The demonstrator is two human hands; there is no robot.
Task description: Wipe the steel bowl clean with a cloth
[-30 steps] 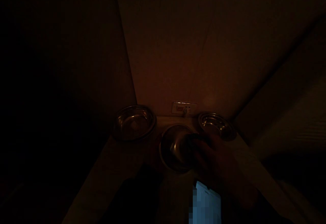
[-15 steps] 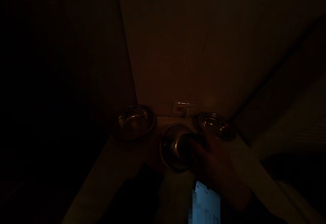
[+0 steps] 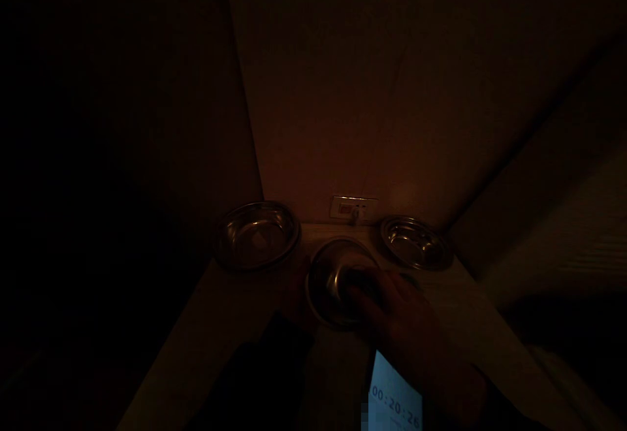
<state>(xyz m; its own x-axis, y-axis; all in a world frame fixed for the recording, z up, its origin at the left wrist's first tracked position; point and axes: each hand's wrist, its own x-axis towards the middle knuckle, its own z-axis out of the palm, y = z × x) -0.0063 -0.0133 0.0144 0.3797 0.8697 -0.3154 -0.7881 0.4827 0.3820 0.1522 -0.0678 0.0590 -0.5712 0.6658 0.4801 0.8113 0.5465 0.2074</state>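
Observation:
The scene is very dark. A shiny round metal bowl (image 3: 328,287) sits in the middle of the wooden table. My right hand (image 3: 396,303) comes from the right, its fingers curled over the bowl's right part. A dark shape shows under and beside those fingers; what it is stays lost in shadow. My left hand (image 3: 294,294) is at the bowl's left rim, barely visible, its fingers too dim to make out. Just below my right hand lies a phone (image 3: 394,392) with a lit screen showing a running timer.
A larger metal bowl (image 3: 257,238) stands at the table's back left and a metal dish (image 3: 416,243) at the back right. Behind them, low on the wall, is a socket plate (image 3: 353,207) with something plugged in. The wooden tabletop (image 3: 196,326) narrows toward the wall.
My right hand has shifted slightly left and down over the middle bowl. The phone's timer digits show more clearly. The bowls look unmoved.

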